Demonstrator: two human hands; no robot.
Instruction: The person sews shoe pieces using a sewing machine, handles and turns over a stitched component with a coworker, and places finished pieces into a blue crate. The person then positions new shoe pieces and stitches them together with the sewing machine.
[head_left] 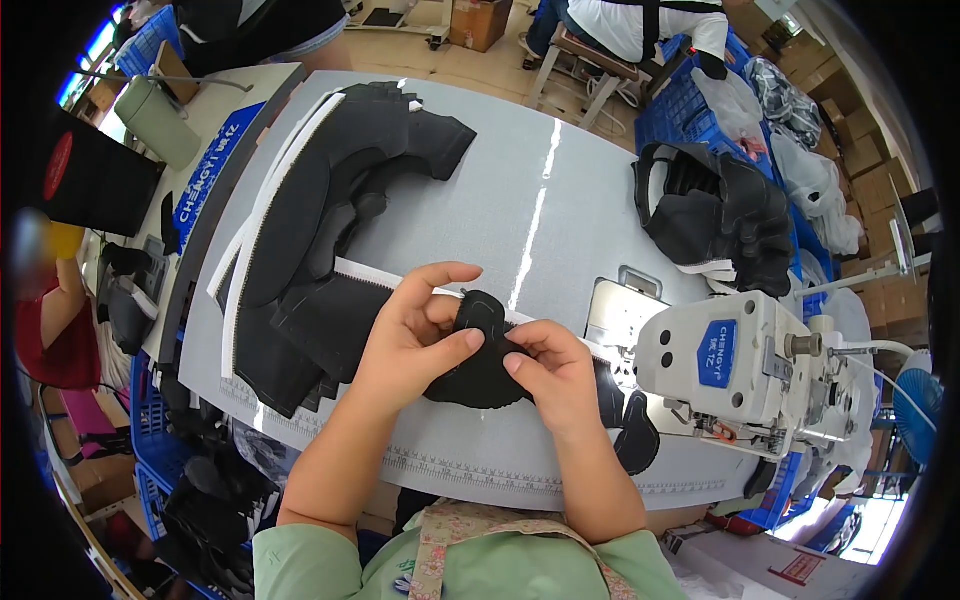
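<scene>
Sewing machine: one pictured
Worktable: one, gray
Black fabric heaps: two, on the worktable
Flask: one
Fan: one, blue
Stool: one
Other people: at least three

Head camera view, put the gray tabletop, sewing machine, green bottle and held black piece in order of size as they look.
Gray tabletop
Sewing machine
Held black piece and green bottle: too alike to rank, with the piece partly covered
</scene>
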